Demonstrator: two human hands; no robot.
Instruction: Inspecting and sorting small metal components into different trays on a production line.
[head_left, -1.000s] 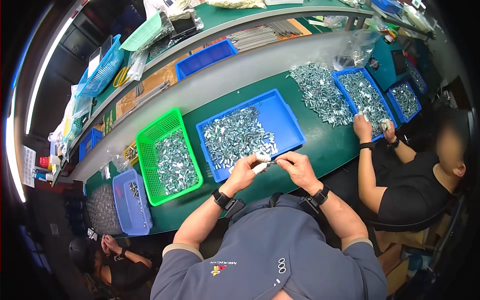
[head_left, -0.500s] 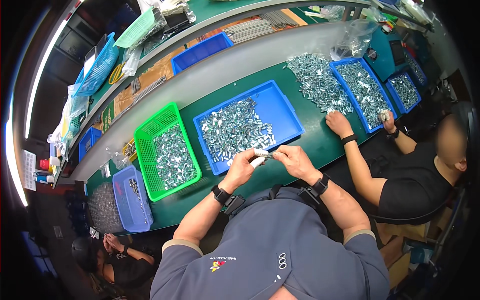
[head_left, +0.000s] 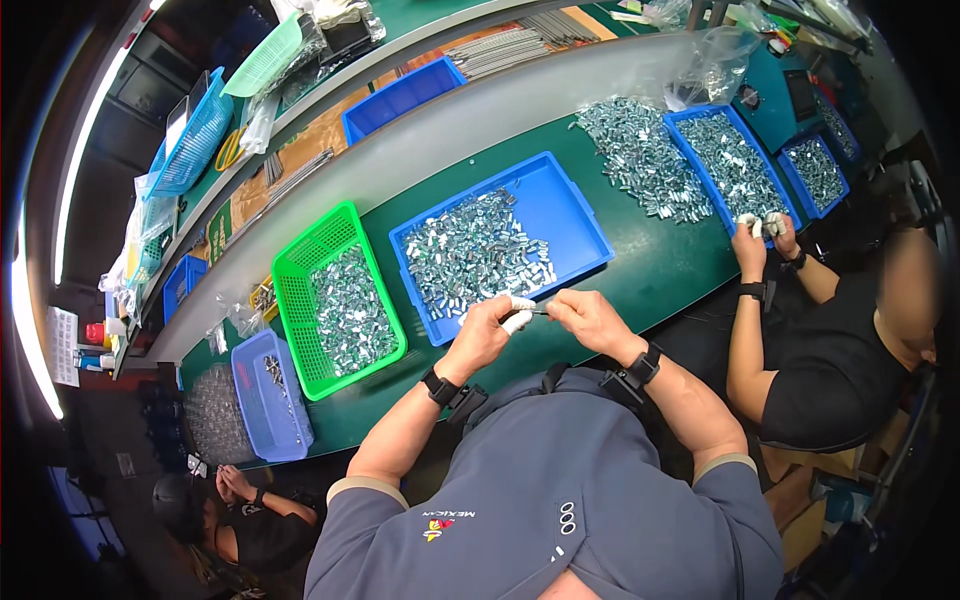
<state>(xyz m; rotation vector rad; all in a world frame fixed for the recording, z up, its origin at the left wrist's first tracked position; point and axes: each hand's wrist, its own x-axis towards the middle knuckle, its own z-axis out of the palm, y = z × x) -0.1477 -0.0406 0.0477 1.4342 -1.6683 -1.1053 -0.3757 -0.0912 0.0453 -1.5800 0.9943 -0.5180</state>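
My left hand [head_left: 482, 336], with white coverings on its fingertips, is closed in a pinch in front of the blue tray's near edge. Facing it, my right hand [head_left: 595, 323] has its bare fingers pinched together. A thin dark metal piece [head_left: 541, 312] bridges the two sets of fingertips; its ends are hidden by my fingers. Just beyond lies a blue tray [head_left: 563, 208], its left part heaped with small shiny metal cylinders [head_left: 465, 255]. To its left stands a green perforated basket [head_left: 290, 318] with similar metal parts [head_left: 350, 310].
On the right, a co-worker's hands [head_left: 762, 232] are over another blue tray [head_left: 740, 117] of parts, beside a loose pile of parts [head_left: 640, 160]. A blue-violet bin [head_left: 285, 437] stands at left, near another person's hands [head_left: 236, 483]. A shelf [head_left: 400, 170] runs behind.
My hands keep nearly the same pose around the thin piece. The co-worker's left hand has moved from the loose pile to the tray, beside their other hand. The view has shifted slightly.
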